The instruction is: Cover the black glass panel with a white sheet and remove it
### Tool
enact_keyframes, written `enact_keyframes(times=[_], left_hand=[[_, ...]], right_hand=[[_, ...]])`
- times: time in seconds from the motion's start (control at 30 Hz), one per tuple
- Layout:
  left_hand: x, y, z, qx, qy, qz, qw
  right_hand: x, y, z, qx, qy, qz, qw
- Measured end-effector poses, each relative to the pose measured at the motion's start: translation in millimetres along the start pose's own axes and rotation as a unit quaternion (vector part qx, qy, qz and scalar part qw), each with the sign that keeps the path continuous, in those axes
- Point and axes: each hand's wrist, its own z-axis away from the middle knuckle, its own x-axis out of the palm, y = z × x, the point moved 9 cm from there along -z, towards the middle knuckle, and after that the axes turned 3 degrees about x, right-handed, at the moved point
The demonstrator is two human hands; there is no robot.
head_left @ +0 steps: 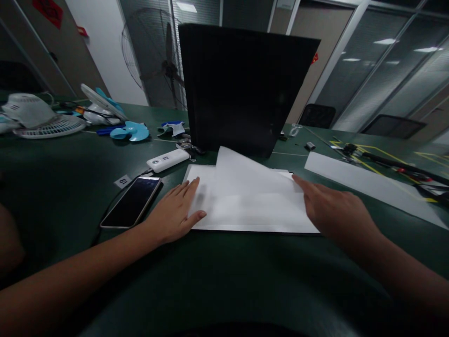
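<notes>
My left hand lies flat along the left edge of a white sheet of paper, its fingers stretched forward and the thumb spread onto the sheet. At the right edge of the paper is my right hand, index finger stretched out with its tip at the upper right corner; its thumb and other fingers are mostly hidden. The upper part of the sheet stands up in a slanted flap, its peak toward the left. Under it, more white paper and a thin dark edge show.
A large black panel stands upright behind the paper. To the left are a phone, a white power bank, blue fan blades and a white fan part. Rightward lies a white paper strip beside black tools. The table is dark green.
</notes>
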Motion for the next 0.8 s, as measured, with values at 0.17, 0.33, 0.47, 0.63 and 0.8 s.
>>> enact_keyframes(times=[0.17, 0.33, 0.47, 0.63, 0.8], left_hand=[[16.0, 7, 0, -0.04, -0.147, -0.03, 0.988], [9.0, 15, -1, -0.029, -0.161, -0.024, 0.986], [8.2, 17, -1, -0.02, -0.171, -0.033, 0.985], [-0.7, 4, -2, -0.098, -0.137, -0.017, 0.986], [-31.7, -2, -4, -0.127, 0.003, -0.102, 0.987]], right_hand=[[-30, 5, -10, 0.073, 0.018, 0.072, 0.995], [-17, -31, -13, 0.007, 0.009, 0.06, 0.998], [17, -66, -11, -0.085, -0.038, 0.018, 0.996], [46, -94, -3, -0.142, -0.08, -0.014, 0.987], [52, -106, 3, -0.186, -0.087, -0.033, 0.978]])
